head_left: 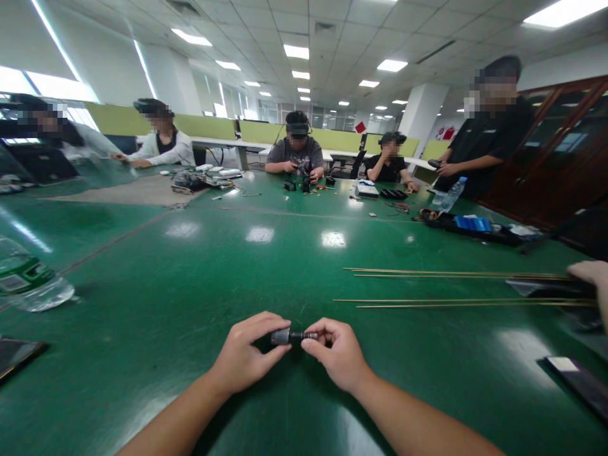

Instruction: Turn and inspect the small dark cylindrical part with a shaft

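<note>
My left hand (244,354) and my right hand (338,354) meet just above the green table (190,285), near its front edge. Between them they hold a small dark cylindrical part (285,336). The left fingers pinch its thicker grey end. The right thumb and forefinger grip its thinner, ridged end. Both forearms come in from the bottom of the view.
Several thin brass rods (456,288) lie to the right, with another person's hand (591,275) at their far end. A plastic water bottle (28,282) lies at the left. Dark flat objects sit at the left edge (14,358) and the right edge (577,380). Several people sit or stand along the far side with tools and parts.
</note>
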The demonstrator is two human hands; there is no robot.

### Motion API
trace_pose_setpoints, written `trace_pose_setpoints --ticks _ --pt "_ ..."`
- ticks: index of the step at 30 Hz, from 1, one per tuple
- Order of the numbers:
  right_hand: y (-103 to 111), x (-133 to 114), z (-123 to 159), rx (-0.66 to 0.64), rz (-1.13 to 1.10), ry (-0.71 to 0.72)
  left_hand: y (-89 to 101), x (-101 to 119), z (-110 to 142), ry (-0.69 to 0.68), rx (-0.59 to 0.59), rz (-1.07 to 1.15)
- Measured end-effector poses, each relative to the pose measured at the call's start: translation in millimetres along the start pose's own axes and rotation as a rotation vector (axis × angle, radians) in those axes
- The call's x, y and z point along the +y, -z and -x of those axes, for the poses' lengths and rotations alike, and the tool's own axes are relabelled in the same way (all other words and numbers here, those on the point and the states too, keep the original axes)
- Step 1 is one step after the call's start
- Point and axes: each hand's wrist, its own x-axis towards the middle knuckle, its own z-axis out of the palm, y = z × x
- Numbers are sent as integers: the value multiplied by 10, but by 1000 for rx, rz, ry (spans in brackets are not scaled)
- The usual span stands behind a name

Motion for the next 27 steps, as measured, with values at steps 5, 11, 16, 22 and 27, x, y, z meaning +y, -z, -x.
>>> trace_pose_setpoints --ticks 5,11,16,22,27 --pt "2 8 -7 13 -5 -1 4 -6 5 10 -4 -2" --pt "-7 -3 -16 32 -4 9 35 -13 -2 18 -5 -2" --pt "-7 -13 -16 28 -2 0 48 -34 6 22 -3 -8" --pt "-9 6 -20 25 -14 -7 50 -24 4 28 -3 -6" --pt "-13 -7 -13 19 -26 -19 47 -26 0 34 -5 -7"
